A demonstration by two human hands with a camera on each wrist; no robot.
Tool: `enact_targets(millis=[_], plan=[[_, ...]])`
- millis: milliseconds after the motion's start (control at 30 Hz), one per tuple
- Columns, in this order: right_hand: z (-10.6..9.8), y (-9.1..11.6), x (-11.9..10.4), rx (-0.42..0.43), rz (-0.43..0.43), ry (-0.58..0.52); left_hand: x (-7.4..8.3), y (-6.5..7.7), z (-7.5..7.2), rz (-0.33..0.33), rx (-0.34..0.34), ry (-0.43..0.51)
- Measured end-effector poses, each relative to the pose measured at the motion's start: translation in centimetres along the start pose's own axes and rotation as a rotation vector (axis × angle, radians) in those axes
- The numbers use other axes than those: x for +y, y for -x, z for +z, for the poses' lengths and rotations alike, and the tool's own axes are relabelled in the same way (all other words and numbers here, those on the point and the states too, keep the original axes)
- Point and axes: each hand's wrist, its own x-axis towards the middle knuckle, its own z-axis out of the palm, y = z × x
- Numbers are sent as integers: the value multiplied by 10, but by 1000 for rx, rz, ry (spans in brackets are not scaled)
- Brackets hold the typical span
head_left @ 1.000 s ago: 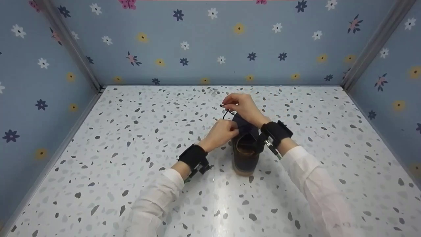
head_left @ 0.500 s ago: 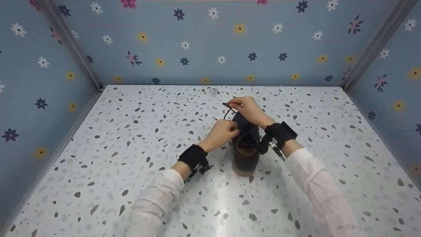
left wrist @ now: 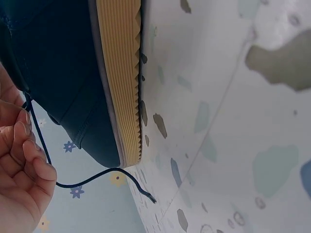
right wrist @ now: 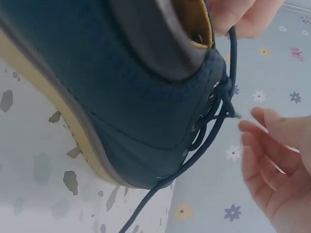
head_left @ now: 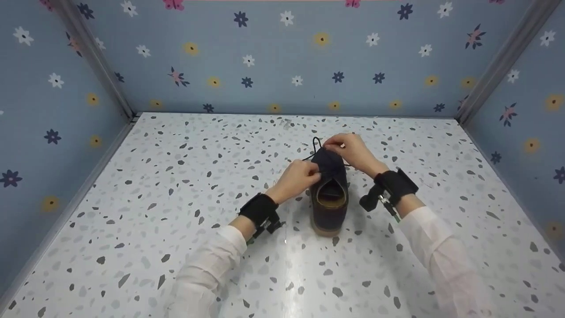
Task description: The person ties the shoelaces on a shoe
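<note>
A dark blue lace-up shoe (head_left: 329, 223) with a tan sole stands upright on the speckled surface, toe away from me. My left hand (head_left: 296, 179) is at its lacing with curled fingers, and in the right wrist view its fingertips pinch the dark shoelace (right wrist: 233, 53). A knot (right wrist: 223, 90) sits over the eyelets, and one strand runs down past the toe. Just above the toe is my right hand (head_left: 353, 152); in the right wrist view its loosely bent fingers (right wrist: 252, 136) stand slightly apart from the lace. In the left wrist view a loose lace end (left wrist: 146, 195) hangs beyond the toe.
White speckled tabletop (head_left: 185, 212) surrounds the shoe. Blue flower-print panels (head_left: 282, 57) stand at the back and on both sides, joined by grey corner posts (head_left: 499, 62). Black camera bands (head_left: 260, 210) wrap both wrists.
My right hand has let go of the shoelace and moved right and slightly nearer. The lace now arches freely beyond the toe. My left hand stays in place.
</note>
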Motion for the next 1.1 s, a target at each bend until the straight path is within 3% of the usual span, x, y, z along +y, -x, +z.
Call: enact_targets(millis=[100, 300, 500, 767, 933, 1000, 1100], plan=[[-4, 3, -5, -34, -51, -16, 0, -1, 0, -5, -4, 10], [-14, 9, -14, -201, -128, -19, 1, -2, -1, -21, -20, 41], [-13, 13, -15, -304, -177, 41, 1, -1, -2, -9, -6, 74], [-10, 14, -12, -304, -184, 76, 3, -3, -4, 79, 73, 81], [-13, 15, -11, -293, -134, 46, -1, -5, -9, 176, 202, 80], [-14, 16, -11, -293, -118, 24, -2, -10, -11, 188, 254, 46], [-15, 16, -10, -305, -84, -4, -6, -19, -13, 165, 267, -27]])
